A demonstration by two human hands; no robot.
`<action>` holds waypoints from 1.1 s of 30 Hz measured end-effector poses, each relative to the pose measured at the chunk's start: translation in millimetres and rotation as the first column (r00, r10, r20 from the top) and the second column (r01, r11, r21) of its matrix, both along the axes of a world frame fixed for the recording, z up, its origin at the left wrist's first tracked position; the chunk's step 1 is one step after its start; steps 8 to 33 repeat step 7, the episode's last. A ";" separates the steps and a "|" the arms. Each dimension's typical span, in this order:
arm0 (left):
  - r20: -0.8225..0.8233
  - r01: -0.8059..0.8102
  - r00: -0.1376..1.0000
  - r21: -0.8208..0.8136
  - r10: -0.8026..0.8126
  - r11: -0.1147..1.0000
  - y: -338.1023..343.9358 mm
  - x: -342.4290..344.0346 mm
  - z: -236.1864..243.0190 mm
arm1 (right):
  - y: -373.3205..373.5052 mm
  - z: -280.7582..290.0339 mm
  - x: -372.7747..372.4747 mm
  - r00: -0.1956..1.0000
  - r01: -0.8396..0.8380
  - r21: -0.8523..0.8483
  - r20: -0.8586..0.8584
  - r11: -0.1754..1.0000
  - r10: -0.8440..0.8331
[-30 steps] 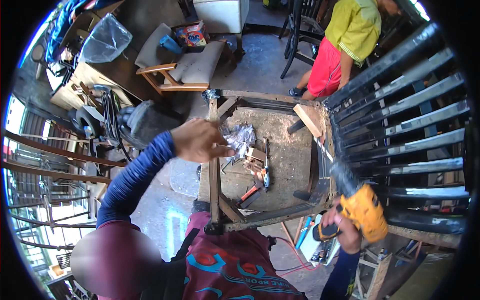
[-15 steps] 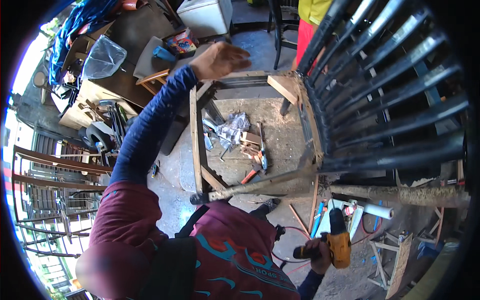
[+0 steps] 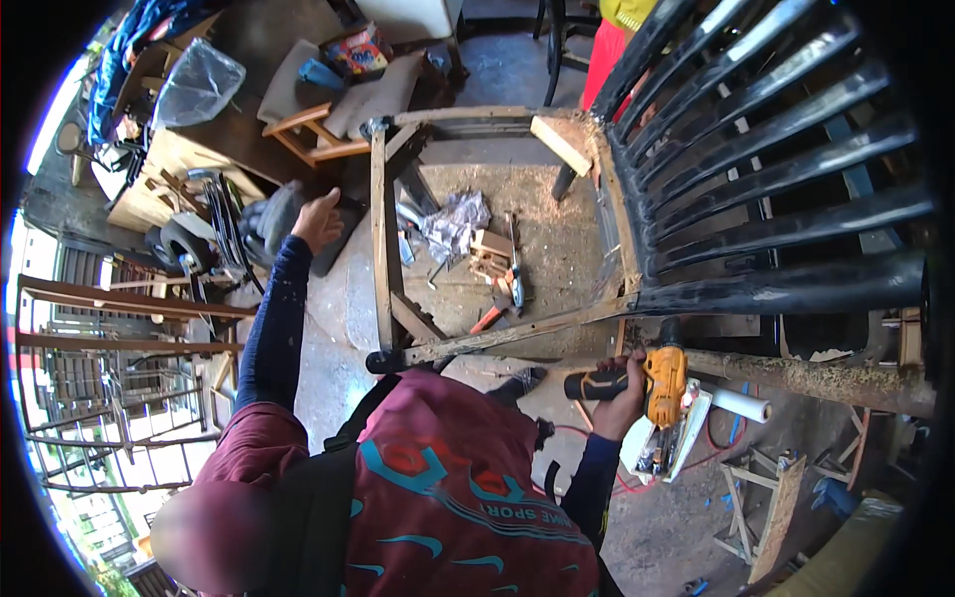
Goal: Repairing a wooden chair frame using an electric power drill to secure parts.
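Observation:
In front of me a black wooden chair lies with its seatless frame (image 3: 381,239) facing up and its slatted back (image 3: 786,204) to the right. A pale wood corner block (image 3: 560,146) sits at the frame's far right corner. My right hand (image 3: 619,400) grips a yellow and black cordless drill (image 3: 665,383), its chuck pointing away from me, near the chair's near right corner. My left hand (image 3: 318,221) is empty, fingers loosely apart, just left of the frame. Inside the frame opening, small wood blocks (image 3: 490,256), a crumpled plastic bag (image 3: 458,224) and an orange-handled tool (image 3: 487,318) lie on a wooden surface.
Beyond the frame stands a cushioned wooden chair (image 3: 383,95) with a colourful box (image 3: 358,50) on it. Another person in a yellow top and red bottoms (image 3: 605,75) stands behind the chair back. A small wooden stand (image 3: 776,517) and a red hose (image 3: 721,438) are at lower right.
My left hand has swung down and left, away from above the frame's far left corner. My right hand has raised the drill toward the chair's near rail.

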State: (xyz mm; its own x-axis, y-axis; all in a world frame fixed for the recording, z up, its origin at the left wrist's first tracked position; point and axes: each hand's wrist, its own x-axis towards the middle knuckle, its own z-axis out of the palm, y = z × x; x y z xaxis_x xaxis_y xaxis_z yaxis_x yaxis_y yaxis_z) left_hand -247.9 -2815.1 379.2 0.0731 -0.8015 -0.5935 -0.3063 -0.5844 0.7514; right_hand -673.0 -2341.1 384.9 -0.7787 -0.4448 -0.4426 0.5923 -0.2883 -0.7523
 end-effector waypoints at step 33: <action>0.290 0.375 0.817 0.390 -0.499 0.841 81.8 161.5 -243.6 | -6.8 -112.0 0.3 0.993 0.043 0.274 0.090 0.961 -0.070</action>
